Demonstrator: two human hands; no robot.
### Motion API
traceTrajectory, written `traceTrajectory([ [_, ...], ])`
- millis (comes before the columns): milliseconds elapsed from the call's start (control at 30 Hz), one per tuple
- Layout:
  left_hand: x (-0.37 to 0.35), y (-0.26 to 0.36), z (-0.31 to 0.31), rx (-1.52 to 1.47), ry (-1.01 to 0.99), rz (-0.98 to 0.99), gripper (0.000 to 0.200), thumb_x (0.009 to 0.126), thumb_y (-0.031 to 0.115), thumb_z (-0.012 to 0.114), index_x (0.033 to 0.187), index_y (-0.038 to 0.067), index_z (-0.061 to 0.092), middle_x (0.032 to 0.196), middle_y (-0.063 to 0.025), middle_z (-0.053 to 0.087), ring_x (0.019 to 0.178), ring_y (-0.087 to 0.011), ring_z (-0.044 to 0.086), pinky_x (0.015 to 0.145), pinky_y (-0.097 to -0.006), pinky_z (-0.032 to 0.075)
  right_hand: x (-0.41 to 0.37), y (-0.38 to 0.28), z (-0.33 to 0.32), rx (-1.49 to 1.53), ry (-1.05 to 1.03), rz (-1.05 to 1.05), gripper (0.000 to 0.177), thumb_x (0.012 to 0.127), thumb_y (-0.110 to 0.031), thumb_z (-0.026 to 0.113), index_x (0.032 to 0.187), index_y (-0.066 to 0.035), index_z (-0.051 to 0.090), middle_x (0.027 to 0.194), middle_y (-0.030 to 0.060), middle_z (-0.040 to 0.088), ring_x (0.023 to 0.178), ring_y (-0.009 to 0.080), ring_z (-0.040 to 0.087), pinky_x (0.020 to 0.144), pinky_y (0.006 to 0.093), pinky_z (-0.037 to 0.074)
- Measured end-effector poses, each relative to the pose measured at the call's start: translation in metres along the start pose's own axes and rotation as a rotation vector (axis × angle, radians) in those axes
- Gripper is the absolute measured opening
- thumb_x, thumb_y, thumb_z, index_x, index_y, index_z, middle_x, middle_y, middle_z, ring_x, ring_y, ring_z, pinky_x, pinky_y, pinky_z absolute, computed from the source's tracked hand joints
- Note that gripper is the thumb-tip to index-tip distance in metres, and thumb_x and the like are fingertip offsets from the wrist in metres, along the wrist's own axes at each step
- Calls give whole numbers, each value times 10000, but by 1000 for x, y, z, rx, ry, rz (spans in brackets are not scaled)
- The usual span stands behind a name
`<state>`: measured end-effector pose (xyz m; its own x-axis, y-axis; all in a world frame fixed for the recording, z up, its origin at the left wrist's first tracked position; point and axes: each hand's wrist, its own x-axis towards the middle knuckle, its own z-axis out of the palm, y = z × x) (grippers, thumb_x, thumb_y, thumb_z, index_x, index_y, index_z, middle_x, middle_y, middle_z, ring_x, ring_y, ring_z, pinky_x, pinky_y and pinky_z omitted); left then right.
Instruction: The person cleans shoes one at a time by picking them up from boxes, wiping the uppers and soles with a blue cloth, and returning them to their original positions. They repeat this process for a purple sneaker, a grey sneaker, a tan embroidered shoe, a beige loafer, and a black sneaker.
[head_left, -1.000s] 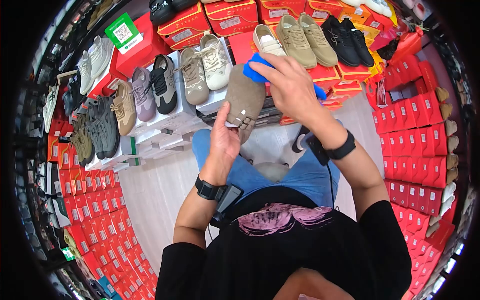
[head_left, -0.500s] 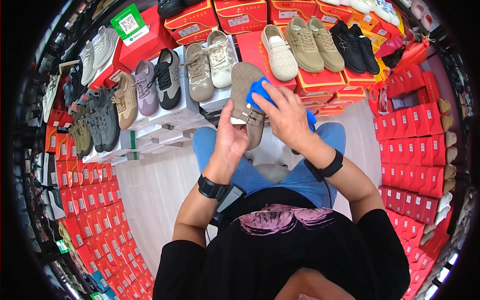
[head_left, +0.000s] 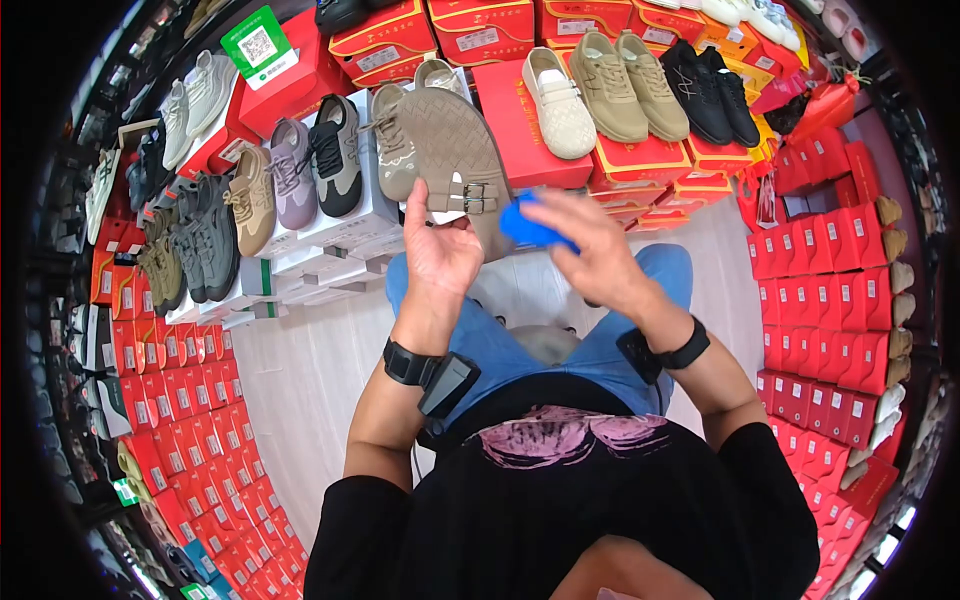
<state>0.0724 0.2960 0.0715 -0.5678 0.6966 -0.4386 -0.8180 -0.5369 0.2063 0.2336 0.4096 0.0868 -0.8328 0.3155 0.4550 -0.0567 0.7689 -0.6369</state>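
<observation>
My left hand (head_left: 441, 252) holds a taupe woven shoe (head_left: 447, 140) with two buckled straps, upper side facing me and toe pointing away. The thumb lies at the shoe's left edge, and the other fingers are partly hidden beneath it. Just right of the shoe, my right hand (head_left: 598, 250) grips a bright blue cloth (head_left: 535, 224), slightly blurred. Behind the held shoe are a taupe lace-up shoe (head_left: 396, 160) and a mostly covered patterned one (head_left: 437, 74). A cream woven shoe (head_left: 560, 105) rests on a red box to the right.
Further shoes stand along the display, among them a black and grey one (head_left: 336, 160), olive sneakers (head_left: 610, 95) and black sneakers (head_left: 700, 95). Stacked red boxes (head_left: 835, 240) line both sides. A green QR card (head_left: 257, 46) stands at the back left. Pale floor (head_left: 300, 390) shows below.
The held shoe has moved left and nearer the camera, turning its strapped upper more into view. My right hand and the blue cloth have shifted down, off the shoe's upper.
</observation>
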Motion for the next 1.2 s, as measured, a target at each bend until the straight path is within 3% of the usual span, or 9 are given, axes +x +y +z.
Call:
traceTrajectory([
  [200, -2, -13, 6, 0, -11, -110, 520, 883, 405, 589, 1249, 48, 492, 1228, -123, 562, 1151, -260, 534, 1038, -418, 398, 60, -16, 1, -197, 276, -209, 508, 678, 4, 592, 1173, -112, 600, 1228, 104, 574, 1042, 309, 557, 869, 407, 461],
  [300, -2, -7, 6, -38, -5, -99, 483, 892, 387, 582, 1223, 42, 509, 1177, -110, 585, 1109, -248, 554, 1012, -400, 425, 48, -18, 22, -450, 199, -285, 478, 709, -76, 605, 1181, -147, 596, 1273, 78, 542, 1038, 283, 543, 797, 380, 457],
  [567, 6, 23, 0, -273, -9, -49, 506, 819, 318, 693, 1176, 10, 509, 1182, -112, 564, 1154, -254, 511, 1056, -439, 371, -37, 6, 48, -366, -82, -169, 512, 691, -40, 600, 1195, -130, 597, 1256, 99, 551, 1051, 319, 531, 845, 406, 450],
  [667, 3, 28, 5, -363, -77, -139, 560, 809, 352, 693, 1207, 15, 489, 1217, -121, 530, 1196, -280, 469, 1083, -451, 325, -54, 29, 62, 60, -269, 82, 499, 720, -5, 590, 1209, -103, 583, 1194, 124, 591, 998, 310, 582, 849, 404, 481],
  [733, 4, 25, 9, -313, -164, -106, 590, 823, 405, 660, 1231, 19, 481, 1244, -123, 525, 1206, -290, 464, 1077, -465, 326, -38, 35, 64, 1231, -230, 1056, 462, 773, -7, 569, 1229, -72, 553, 1100, 136, 629, 912, 269, 635, 813, 386, 524],
  [867, -5, 11, 14, -286, -272, -199, 574, 861, 452, 588, 1257, 49, 488, 1276, -120, 521, 1218, -282, 463, 1069, -475, 333, -10, 52, 68, 1791, -206, 1137, 381, 813, -96, 590, 1189, -50, 540, 985, 106, 639, 819, 211, 645, 708, 366, 556],
  [1000, -1, 1, 9, -79, -221, -9, 527, 910, 493, 494, 1280, 118, 502, 1282, -101, 536, 1207, -269, 482, 1059, -484, 346, 4, 37, 64, 1798, -167, 1373, 279, 844, -150, 591, 1071, 13, 577, 893, 131, 655, 723, 227, 653, 668, 378, 567],
  [1133, 2, 1, 8, -28, -225, 56, 521, 924, 486, 479, 1286, 111, 487, 1278, -89, 537, 1196, -268, 489, 1050, -482, 361, 6, 28, 59, 1778, -181, 1361, 370, 848, -215, 623, 1100, 46, 553, 967, 186, 651, 772, 281, 665, 671, 375, 572],
  [1200, 4, -1, 8, 6, -235, 75, 519, 926, 481, 478, 1290, 111, 480, 1275, -86, 539, 1192, -268, 491, 1047, -479, 366, 10, 20, 54, 1742, -85, 1352, 260, 857, -158, 615, 1037, 27, 580, 901, 148, 661, 750, 233, 664, 689, 383, 569],
])
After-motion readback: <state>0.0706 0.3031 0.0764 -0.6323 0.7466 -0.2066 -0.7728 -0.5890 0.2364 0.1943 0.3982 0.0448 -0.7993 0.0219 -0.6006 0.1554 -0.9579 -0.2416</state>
